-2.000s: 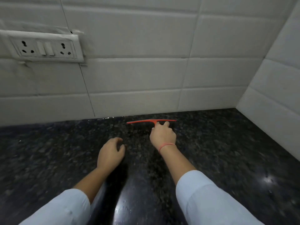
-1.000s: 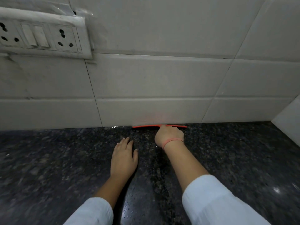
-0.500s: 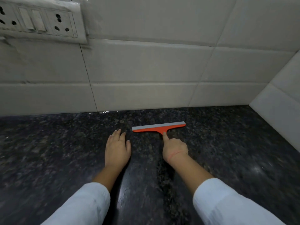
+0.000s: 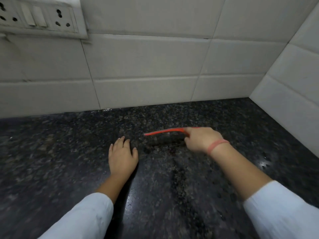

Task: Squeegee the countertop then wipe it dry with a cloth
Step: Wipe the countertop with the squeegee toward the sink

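Observation:
A red squeegee (image 4: 164,131) hovers just above the dark speckled granite countertop (image 4: 69,152), its blade edge-on and blurred, casting a shadow below it. My right hand (image 4: 202,139) is shut on its handle, with a pink band on the wrist. My left hand (image 4: 122,156) lies flat on the counter to the left of the squeegee, fingers together, holding nothing. Small water drops glisten on the counter between my arms. No cloth is in view.
A white tiled wall (image 4: 146,66) runs along the back of the counter. A second tiled wall (image 4: 290,83) closes the corner on the right. A socket and switch plate (image 4: 38,18) is on the wall at upper left.
The squeegee went from the back wall toward me across the counter, then lifted and shifted right with my right hand. My left hand stayed flat on the counter.

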